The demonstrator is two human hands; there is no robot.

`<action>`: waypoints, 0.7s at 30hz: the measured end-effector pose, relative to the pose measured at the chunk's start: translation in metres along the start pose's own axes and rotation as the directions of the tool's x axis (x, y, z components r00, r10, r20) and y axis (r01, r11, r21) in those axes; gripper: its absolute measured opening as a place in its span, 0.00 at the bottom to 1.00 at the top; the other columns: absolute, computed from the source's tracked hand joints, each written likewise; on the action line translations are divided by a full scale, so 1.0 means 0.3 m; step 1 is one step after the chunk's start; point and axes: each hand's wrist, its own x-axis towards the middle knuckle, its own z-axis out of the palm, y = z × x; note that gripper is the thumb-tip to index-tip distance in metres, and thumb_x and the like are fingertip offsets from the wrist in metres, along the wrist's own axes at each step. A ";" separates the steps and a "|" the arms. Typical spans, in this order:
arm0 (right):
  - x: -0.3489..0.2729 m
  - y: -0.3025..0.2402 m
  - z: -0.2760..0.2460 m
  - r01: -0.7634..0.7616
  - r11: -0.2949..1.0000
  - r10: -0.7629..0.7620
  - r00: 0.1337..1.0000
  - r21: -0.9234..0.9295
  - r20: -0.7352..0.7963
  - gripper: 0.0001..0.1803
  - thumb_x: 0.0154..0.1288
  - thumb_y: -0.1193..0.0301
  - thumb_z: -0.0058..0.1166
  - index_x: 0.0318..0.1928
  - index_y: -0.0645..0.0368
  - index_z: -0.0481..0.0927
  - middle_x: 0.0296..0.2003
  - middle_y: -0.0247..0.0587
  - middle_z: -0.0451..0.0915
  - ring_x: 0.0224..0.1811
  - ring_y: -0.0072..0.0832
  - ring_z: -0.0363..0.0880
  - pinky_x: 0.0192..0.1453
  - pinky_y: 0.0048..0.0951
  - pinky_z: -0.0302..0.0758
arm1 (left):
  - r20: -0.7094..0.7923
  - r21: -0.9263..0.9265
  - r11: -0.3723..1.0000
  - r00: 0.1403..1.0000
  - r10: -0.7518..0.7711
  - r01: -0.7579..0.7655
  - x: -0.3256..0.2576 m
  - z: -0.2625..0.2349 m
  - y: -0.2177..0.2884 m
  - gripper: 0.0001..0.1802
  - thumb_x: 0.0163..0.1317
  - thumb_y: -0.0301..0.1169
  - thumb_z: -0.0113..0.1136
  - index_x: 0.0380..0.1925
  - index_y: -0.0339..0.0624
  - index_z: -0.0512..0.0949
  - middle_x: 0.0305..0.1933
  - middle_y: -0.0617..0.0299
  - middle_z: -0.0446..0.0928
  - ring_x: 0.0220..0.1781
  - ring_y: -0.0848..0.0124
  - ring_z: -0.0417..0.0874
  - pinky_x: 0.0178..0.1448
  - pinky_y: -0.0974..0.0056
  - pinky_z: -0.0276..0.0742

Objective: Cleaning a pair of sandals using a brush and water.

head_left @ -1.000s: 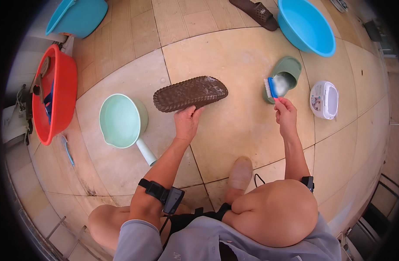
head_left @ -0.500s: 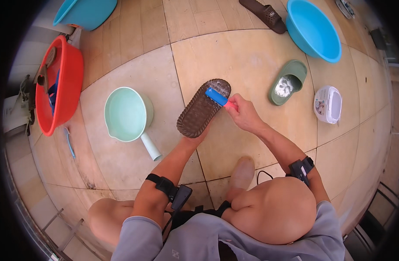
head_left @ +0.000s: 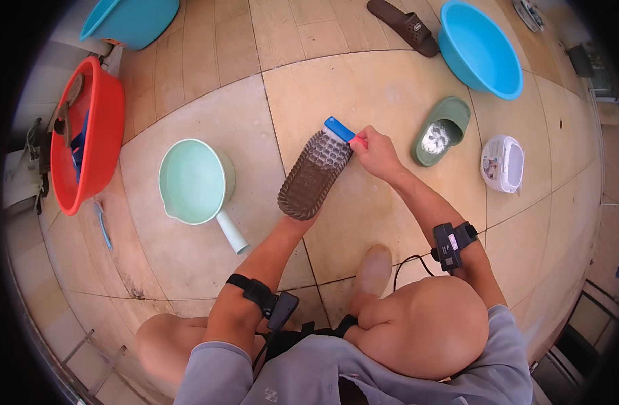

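Closest in, the person's bare knees and grey shirt fill the lower edge, with one bare foot (head_left: 375, 270) planted on the beige floor tiles (head_left: 188, 270) between the two forearms. Just beyond, the left hand (head_left: 297, 219) grips the near end of a dark brown rubber sandal (head_left: 315, 174) lying sole-up on the tiles; its fingers are hidden under the sandal's edge, so I cannot tell how they are set. The right hand (head_left: 377, 152) is curled tight, fingers pressed together around the red handle of a small blue-backed scrubbing brush (head_left: 341, 130), whose bristles touch the sandal's far end. Left of the sandal, near but apart, sits a pale green plastic scoop (head_left: 191, 182) with its handle pointing toward the knees. Right of the brush hand, a green slipper (head_left: 441, 130) with white foam in it lies on the floor, and a white rounded container (head_left: 503, 163) sits just beside it, further right. Bare tile stays open between scoop and sandal, and in front of the sandal's toe. At the left rim stands a red plastic basin (head_left: 100, 145); farther off, a blue basin (head_left: 481, 50) sits top right with a second brown sandal (head_left: 404, 25) touching its edge, and another blue basin (head_left: 130, 20) top left.
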 end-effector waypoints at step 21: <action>-0.006 -0.021 -0.046 -0.165 0.981 0.160 0.986 -0.106 -0.056 0.15 0.64 0.65 0.57 0.40 0.67 0.75 0.32 0.61 0.82 0.37 0.54 0.83 0.44 0.48 0.77 | -0.063 0.203 0.976 0.994 0.086 -0.072 -0.014 -0.016 0.006 0.22 0.66 0.30 0.59 0.61 0.41 0.73 0.62 0.53 0.75 0.64 0.57 0.73 0.68 0.55 0.68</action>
